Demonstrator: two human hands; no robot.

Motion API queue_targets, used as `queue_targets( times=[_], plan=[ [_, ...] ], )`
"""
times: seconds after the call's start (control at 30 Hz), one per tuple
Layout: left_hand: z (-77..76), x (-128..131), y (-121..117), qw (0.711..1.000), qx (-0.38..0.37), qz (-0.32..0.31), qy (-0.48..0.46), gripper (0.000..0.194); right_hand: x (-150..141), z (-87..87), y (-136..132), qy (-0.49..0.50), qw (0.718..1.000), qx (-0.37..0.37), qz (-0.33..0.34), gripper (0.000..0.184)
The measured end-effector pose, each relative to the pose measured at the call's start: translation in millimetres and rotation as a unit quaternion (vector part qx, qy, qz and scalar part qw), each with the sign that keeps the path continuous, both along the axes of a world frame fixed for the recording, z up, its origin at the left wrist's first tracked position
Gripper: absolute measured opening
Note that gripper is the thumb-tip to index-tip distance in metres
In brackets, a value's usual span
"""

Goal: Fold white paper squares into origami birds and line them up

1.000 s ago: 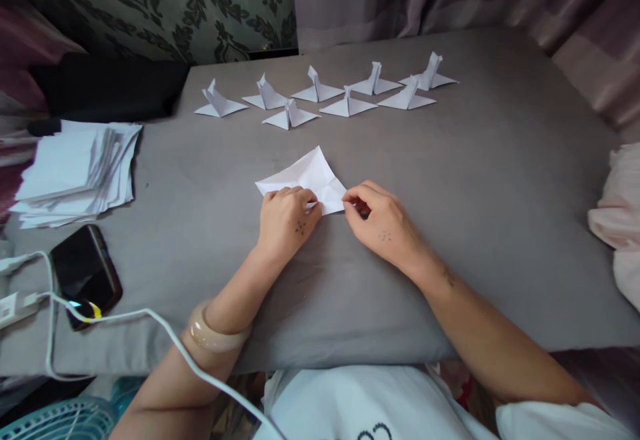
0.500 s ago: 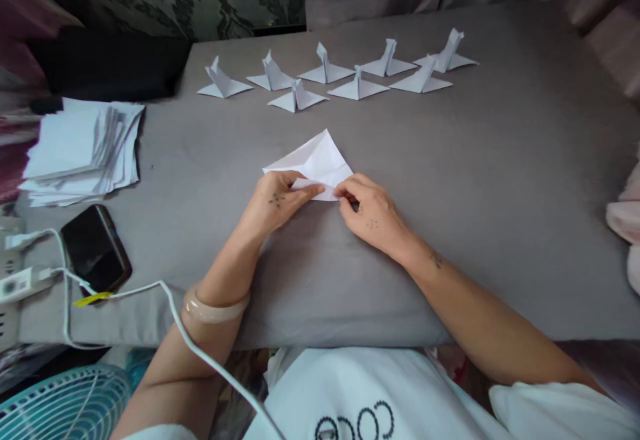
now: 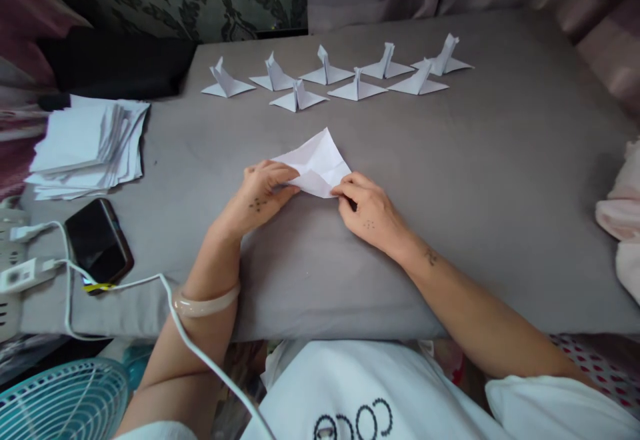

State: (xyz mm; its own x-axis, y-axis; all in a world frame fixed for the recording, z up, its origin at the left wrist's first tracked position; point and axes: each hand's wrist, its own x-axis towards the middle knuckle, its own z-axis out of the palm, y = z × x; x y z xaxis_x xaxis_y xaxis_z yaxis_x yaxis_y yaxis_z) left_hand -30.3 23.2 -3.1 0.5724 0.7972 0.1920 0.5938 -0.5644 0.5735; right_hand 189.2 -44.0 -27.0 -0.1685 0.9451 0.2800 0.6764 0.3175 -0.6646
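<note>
A white paper sheet (image 3: 320,160), partly folded into a pointed shape, lies on the grey surface (image 3: 475,180) in front of me. My left hand (image 3: 257,197) pinches its left corner, fingers curled onto the paper. My right hand (image 3: 367,210) pinches the right corner with thumb and fingers closed on the edge. A pale bangle (image 3: 205,303) sits on my left wrist.
Several folded paper figures (image 3: 327,70) stand in rows at the back. A stack of white sheets (image 3: 87,150) lies at the left, with a black phone (image 3: 99,240) and a white cable (image 3: 165,313) below it. A teal fan (image 3: 60,403) shows bottom left, pink cloth (image 3: 620,220) at the right edge.
My left hand has slid left from the sheet's middle to its left corner, and more of the paper shows. My right hand stays pinched on the right corner.
</note>
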Motion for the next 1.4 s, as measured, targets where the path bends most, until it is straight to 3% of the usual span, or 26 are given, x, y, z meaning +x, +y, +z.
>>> queue_targets(
  times=[0.1,0.2,0.27,0.33,0.5,0.57,0.73,0.9,0.97,1.23,1.4],
  plan=[
    [1.5,9,-4,0.993,0.107,0.042,0.038,0.021,2,-3.1,-1,-0.013,1.0,0.017,0.021,0.034],
    [-0.6,17,-6,0.974,0.185,0.126,0.019,0.052,4,-4.3,-2,-0.016,0.999,0.018,0.037,0.037],
    [-5.5,19,-6,0.964,0.212,0.161,-0.008,0.068,5,-2.9,-2,-0.01,0.999,0.009,0.041,0.038],
    [-11.2,20,-5,0.963,0.209,0.166,-0.032,0.066,6,-0.1,-2,0.001,0.999,-0.003,0.042,0.039],
    [-17.0,29,-12,0.992,0.099,0.055,-0.058,0.021,8,4.2,-2,0.033,0.998,-0.032,0.036,0.034],
    [-17.8,32,-15,0.994,0.087,0.0,-0.065,0.014,8,3.5,-1,0.041,0.998,-0.041,0.037,0.033],
    [-20.7,32,-15,0.989,0.106,-0.103,-0.024,0.019,11,4.8,-1,0.064,0.996,-0.063,0.028,0.028],
    [-14.5,28,-16,0.98,0.126,-0.148,0.031,0.026,18,15.5,0,0.127,0.976,-0.177,-0.011,0.017],
    [-12.7,27,-17,0.977,0.132,-0.16,0.056,0.029,22,17.3,0,0.124,0.971,-0.199,-0.04,0.02],
    [-12.2,26,-18,0.963,0.134,-0.175,0.156,0.04,24,10.3,-4,0.009,0.983,-0.118,-0.138,0.022],
    [-8.7,31,-23,0.955,0.129,-0.16,0.213,0.05,24,6.4,-5,-0.046,0.983,-0.083,-0.155,0.021]
  ],
)
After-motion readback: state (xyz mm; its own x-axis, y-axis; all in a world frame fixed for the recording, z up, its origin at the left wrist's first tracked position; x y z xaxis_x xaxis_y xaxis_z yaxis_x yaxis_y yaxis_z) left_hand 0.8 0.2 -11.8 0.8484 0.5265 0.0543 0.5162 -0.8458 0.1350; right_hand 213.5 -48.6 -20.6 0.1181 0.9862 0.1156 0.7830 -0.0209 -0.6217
